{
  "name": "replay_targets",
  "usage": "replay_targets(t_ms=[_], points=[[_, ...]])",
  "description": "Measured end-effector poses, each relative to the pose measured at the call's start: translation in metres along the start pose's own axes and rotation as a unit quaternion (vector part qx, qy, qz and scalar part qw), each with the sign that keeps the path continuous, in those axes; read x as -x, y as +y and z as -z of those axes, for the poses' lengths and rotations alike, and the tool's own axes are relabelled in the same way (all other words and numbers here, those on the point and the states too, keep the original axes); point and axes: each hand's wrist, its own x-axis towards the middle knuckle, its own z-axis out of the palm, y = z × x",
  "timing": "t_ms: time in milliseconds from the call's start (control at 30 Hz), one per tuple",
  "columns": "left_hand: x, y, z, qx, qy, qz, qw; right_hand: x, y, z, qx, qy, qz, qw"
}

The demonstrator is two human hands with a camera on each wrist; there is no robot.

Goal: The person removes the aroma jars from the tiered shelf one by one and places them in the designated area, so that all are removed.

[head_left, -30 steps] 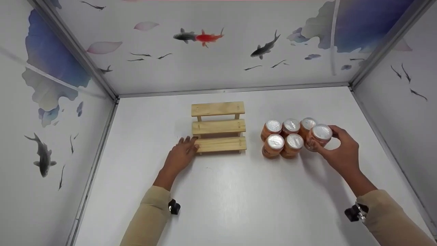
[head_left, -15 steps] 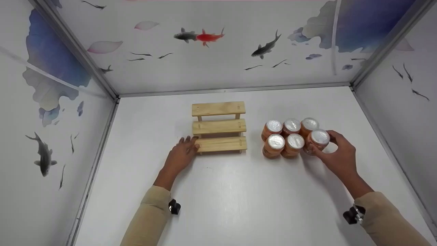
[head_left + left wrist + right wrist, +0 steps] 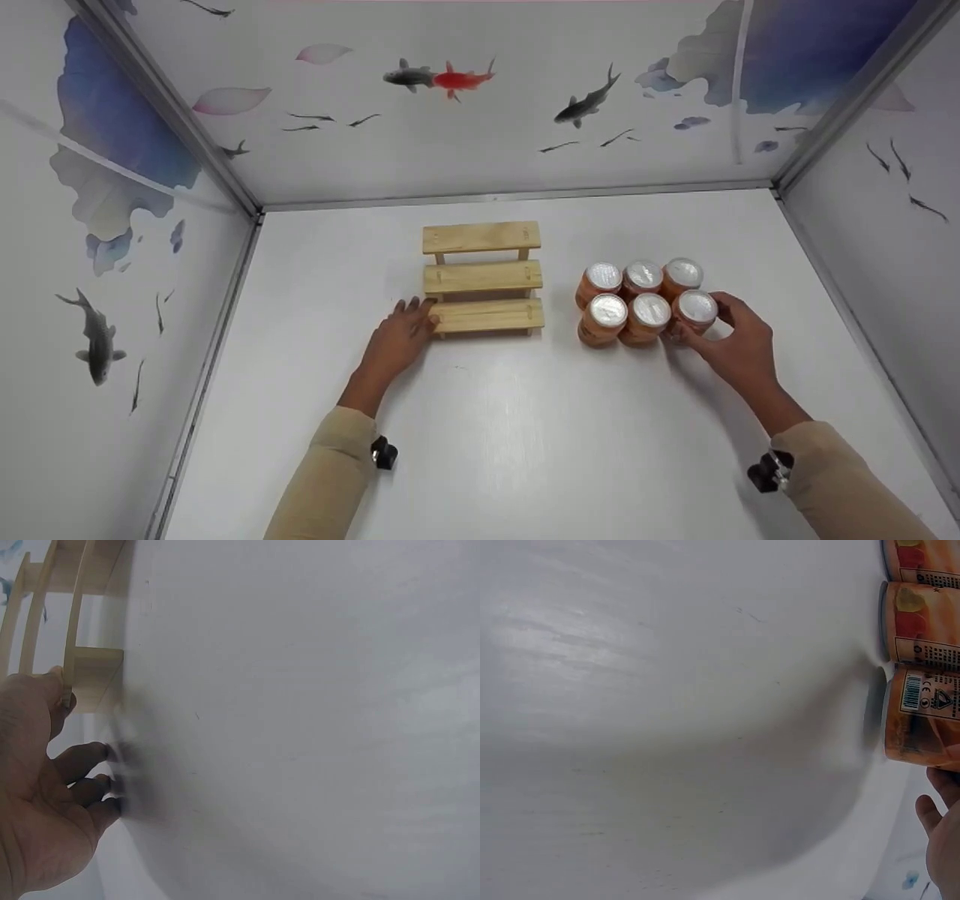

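My left hand (image 3: 403,334) pinches the left end of the lowest step of a three-step wooden rack (image 3: 487,316). In the left wrist view, the thumb (image 3: 52,679) lies on the plank's edge, with the other fingers bent below. At the right, my right hand (image 3: 739,341) holds an orange can (image 3: 694,313) with a silvery top, thumb on its near side and fingers behind. This can (image 3: 922,716) stands upright at the front right of a group of similar cans (image 3: 643,319). In the right wrist view its base edge is close over a dark shadow.
The cans stand close together in two rows on the white table (image 3: 510,435), right of the rack. White panels printed with fish and leaves, including the back wall (image 3: 487,150), enclose the table at the back and both sides.
My right hand has brought the can down and slightly left, into line with the front row of cans. The left hand keeps its hold on the rack.
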Motion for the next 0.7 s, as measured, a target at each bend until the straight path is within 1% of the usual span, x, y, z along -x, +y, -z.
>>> replay_targets(t_ms=[267,533,700], points=[[-0.0003,0.0006,0.001,-0.003,-0.005,0.008,1.0,0.0007,0.0022,-0.0045,-0.004,-0.023,-0.027,0.9994],[0.0001,0.0013,0.0008,0.0,0.005,0.003,1.0,0.0021,0.0031,-0.0061,-0.006,-0.016,-0.027,0.9995],[0.001,0.0006,0.001,0.001,0.005,0.0,1.0,0.0036,0.0028,-0.0075,-0.006,-0.025,-0.04,0.9989]])
